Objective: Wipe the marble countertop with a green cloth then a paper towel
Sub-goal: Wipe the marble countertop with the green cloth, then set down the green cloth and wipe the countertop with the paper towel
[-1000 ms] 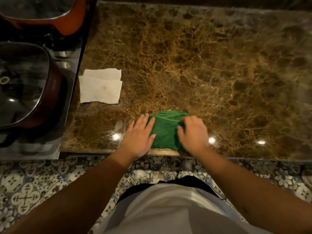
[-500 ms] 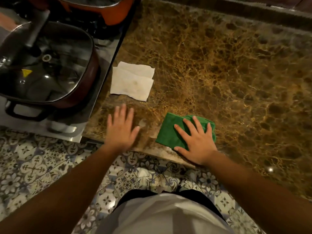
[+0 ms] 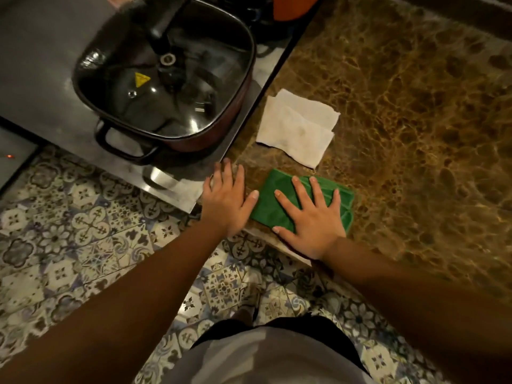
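Spread flat, right hand (image 3: pixel 311 217) presses green cloth (image 3: pixel 273 202) at countertop (image 3: pixel 401 112) near edge; left hand (image 3: pixel 225 202) flat beside, thumb possibly touching cloth. Cloth-wiping step underway; paper towel (image 3: pixel 297 128) waits just beyond.

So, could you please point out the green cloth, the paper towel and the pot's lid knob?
green cloth (image 3: pixel 273 202): head view, bare left part beside the fingers.
paper towel (image 3: pixel 297 128): head view, middle of the folded sheet.
lid knob (image 3: pixel 167 59): head view, its metal ring.
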